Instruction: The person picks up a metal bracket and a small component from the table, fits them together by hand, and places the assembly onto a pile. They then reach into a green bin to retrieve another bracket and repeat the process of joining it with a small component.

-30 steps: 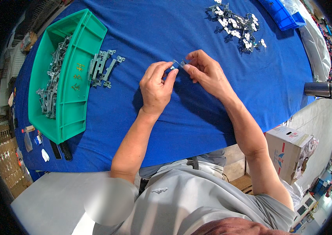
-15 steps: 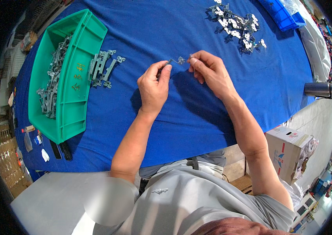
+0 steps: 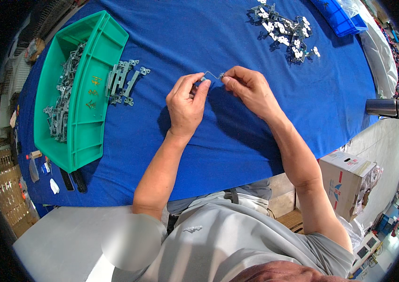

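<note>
The left hand [image 3: 185, 107] pinches one end of a small bent metal piece [image 3: 212, 74] with its thumb and fingers, and the right hand [image 3: 252, 91] pinches the other end, so the piece is up over the blue-covered desk [image 3: 227, 160]. A few gray metal parts [image 3: 126, 80] lie just beside a big green bin [image 3: 86, 136] on the left, and a pile of shiny parts [image 3: 286, 33] sits near the top right.
</note>
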`<state>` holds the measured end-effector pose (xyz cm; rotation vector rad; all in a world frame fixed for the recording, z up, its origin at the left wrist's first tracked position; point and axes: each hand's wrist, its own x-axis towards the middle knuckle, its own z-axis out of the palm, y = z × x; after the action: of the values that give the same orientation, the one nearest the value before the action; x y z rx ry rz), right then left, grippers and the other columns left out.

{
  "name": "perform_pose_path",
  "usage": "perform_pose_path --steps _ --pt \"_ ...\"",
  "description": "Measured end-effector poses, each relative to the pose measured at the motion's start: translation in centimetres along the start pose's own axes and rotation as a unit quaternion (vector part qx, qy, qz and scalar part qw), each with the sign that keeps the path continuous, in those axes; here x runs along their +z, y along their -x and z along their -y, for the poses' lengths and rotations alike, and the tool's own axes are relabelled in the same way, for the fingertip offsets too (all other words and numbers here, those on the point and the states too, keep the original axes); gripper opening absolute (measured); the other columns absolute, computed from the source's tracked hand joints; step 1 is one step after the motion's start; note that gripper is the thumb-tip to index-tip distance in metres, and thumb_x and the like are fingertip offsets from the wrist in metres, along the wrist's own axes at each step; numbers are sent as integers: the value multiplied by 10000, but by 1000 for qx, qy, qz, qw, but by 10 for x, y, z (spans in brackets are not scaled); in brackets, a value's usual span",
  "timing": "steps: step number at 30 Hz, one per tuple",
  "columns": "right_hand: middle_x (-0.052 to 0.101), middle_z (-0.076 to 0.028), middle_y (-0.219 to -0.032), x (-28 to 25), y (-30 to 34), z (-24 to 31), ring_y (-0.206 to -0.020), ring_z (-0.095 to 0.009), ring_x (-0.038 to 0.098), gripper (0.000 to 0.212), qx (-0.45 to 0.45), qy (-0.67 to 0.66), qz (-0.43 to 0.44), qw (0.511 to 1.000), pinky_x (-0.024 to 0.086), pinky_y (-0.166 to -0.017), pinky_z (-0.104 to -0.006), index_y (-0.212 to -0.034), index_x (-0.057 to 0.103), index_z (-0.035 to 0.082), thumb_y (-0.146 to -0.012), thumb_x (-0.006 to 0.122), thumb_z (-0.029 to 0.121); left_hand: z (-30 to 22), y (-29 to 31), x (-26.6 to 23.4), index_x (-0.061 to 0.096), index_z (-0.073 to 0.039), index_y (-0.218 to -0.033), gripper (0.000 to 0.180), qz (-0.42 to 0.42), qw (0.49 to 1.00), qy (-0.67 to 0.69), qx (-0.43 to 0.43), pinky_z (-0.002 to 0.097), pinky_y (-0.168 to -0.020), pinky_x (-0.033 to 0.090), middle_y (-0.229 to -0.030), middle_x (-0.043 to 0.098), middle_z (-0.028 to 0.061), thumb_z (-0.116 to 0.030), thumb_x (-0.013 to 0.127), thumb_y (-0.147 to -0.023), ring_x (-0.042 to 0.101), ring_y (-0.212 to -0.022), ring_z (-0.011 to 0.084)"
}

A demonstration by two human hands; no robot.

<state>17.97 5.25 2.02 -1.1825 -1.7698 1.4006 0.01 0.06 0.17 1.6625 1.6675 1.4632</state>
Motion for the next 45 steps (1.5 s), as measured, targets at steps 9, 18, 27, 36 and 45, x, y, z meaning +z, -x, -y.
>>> perform_pose_path --steps 9,18,27,36,45 --pt "626 -54 -745 5 -2 -2 -647 -98 531 180 -19 -11 -39 999 450 -568 -299 -972 628 -9 -938 655 166 4 -3 1 689 0 -968 178 -14 993 -37 111 354 -702 532 -936 686 128 -53 739 -806 654 -819 267" --pt "590 -86 -753 6 -2 -5 -667 -138 536 153 -116 120 -76 983 454 -618 -303 -1018 602 14 -954 623 151 2 -2 0 706 -12 -975 181 26 989 -60 132 297 -702 532 -978 696 116 -24 743 -798 656 -826 225" --pt "641 -139 -853 5 -2 -3 -751 -245 631 111 -221 68 -87 969 491 -672 -344 -1015 592 4 -954 597 96 9 -1 -2 716 7 -1073 232 22 998 50 -32 230 -613 498 -999 685 80 -40 732 -847 604 -741 87" --pt "642 -99 -830 2 -3 -6 -716 -140 630 138 -34 -62 -57 996 517 -620 -301 -1039 577 2 -984 572 128 -2 -2 6 539 16 -1273 358 15 928 351 -123 230 -706 569 -1088 691 135 -31 628 -929 650 -860 111" --pt "693 -80 -809 11 4 1 -705 -120 645 171 -8 -12 91 996 535 -595 -286 -990 612 4 -986 565 169 18 0 -2 613 3 -1222 255 12 958 278 -66 222 -702 542 -1034 697 115 -119 549 -1007 639 -814 106"
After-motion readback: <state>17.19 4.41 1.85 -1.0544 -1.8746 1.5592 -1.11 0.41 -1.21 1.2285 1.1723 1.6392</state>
